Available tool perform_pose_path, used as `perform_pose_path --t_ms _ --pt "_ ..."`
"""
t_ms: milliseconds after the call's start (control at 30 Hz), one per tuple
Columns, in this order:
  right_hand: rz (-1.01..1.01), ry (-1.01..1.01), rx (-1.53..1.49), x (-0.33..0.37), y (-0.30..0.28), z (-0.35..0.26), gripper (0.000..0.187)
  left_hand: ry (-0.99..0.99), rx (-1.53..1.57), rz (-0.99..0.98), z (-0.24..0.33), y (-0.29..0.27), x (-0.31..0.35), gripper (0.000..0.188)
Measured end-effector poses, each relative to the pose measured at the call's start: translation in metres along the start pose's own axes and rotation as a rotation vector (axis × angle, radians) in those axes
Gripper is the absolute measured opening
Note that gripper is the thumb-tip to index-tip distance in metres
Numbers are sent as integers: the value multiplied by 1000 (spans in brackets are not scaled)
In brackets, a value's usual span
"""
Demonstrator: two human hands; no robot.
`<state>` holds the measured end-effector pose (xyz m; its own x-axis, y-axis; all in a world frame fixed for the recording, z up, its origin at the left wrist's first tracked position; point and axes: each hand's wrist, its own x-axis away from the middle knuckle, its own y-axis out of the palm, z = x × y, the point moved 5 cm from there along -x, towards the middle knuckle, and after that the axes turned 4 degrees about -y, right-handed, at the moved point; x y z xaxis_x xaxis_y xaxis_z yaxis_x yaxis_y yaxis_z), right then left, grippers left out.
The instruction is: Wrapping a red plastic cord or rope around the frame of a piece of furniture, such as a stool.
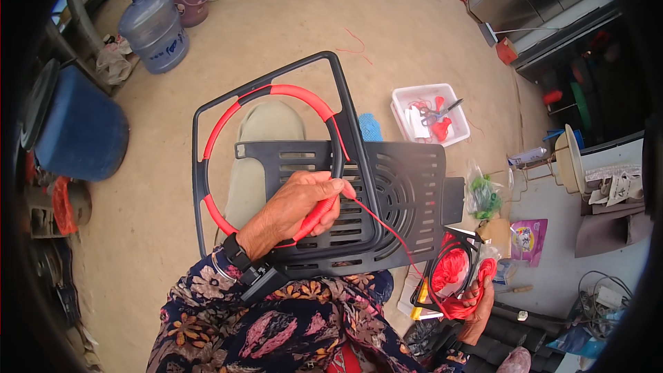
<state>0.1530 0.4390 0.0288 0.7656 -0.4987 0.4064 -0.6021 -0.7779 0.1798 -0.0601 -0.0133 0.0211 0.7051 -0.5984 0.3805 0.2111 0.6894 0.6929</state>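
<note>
Red-and-black ring (318,101) right there in the left hand (297,204), and from my distant seat I had a fine view: fingers closed around its near right side! The rest of the loop spread forward and leftward of that hand, with a rectangular black frame (343,90) about it and a slotted black panel (434,183) partly beneath. Over to the right and farther back, well apart, the right hand (478,312) had its fingers curled on a bundle of red cord (486,271). And the line that mattered: one red strand (377,218) ran slantwise between them, its length stretching from the left fingertips rightward and back toward that bundle. Left was clearly nearer the ring. Whether those fingertips pinched the strand, I couldn't tell. Forward of the right hand, a white tub (396,105) held scissors (442,112).
</note>
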Motion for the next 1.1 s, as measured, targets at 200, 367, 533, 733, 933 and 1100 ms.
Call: perform_pose_path --t_ms 200,367,533,733,933,1100 --pt "-350 -25 -57 32 172 -11 35 -1 -132 68 -4 7 12 28" --pt "-702 -111 491 54 264 -16 45 179 -366 163 6 13 20 30" --pt "-701 -111 421 68 307 0 46 296 -516 254 4 14 11 34" --pt "-526 -771 931 66 315 3 27 345 -546 255 -4 23 -3 36" --pt "-535 -760 1187 53 319 23 22 558 -774 376 -14 18 -16 34" --pt "-477 -924 1230 36 348 28 32 764 -1023 498 3 41 -2 31"
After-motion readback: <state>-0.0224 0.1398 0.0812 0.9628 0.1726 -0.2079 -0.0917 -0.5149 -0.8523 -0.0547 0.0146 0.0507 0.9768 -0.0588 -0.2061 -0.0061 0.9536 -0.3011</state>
